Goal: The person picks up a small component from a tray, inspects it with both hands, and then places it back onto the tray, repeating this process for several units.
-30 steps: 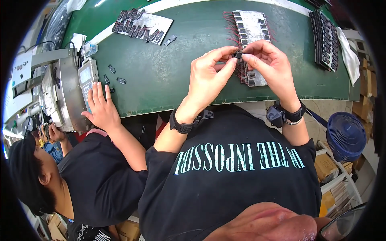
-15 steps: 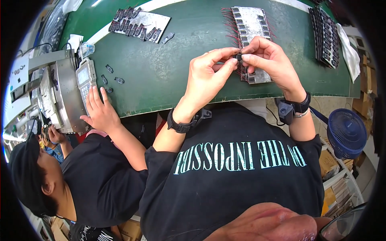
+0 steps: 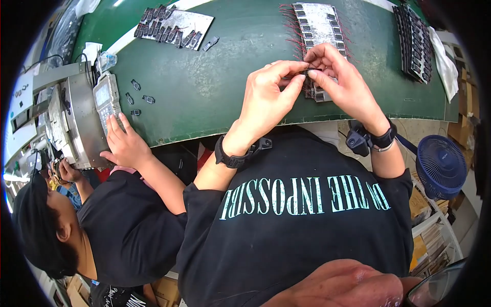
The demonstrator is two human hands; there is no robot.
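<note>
Both hands meet over a pale board (image 3: 320, 31) lined with small black rectangular modules that trail thin red wires. My left hand (image 3: 271, 94) and my right hand (image 3: 341, 78) each pinch a small black module (image 3: 310, 70) between thumb and fingertips. The fingers cover most of this piece, so its exact shape is hard to make out. Beneath the hands, the near end of the board is partly hidden. Each of my wrists carries a black strap with a small device.
At the far left lies another pale board (image 3: 197, 21) of black modules, with a loose module (image 3: 210, 43) beside it. A dark stack of filled boards (image 3: 413, 46) stands right. A co-worker's hand (image 3: 128, 146) touches a grey keypad device (image 3: 106, 97). A blue fan (image 3: 441, 166) is at right.
The fingers have shifted around the black module, hiding more of it, and my right fingers curl over it. The whole view has moved slightly. The co-worker's hand stays by the keypad.
</note>
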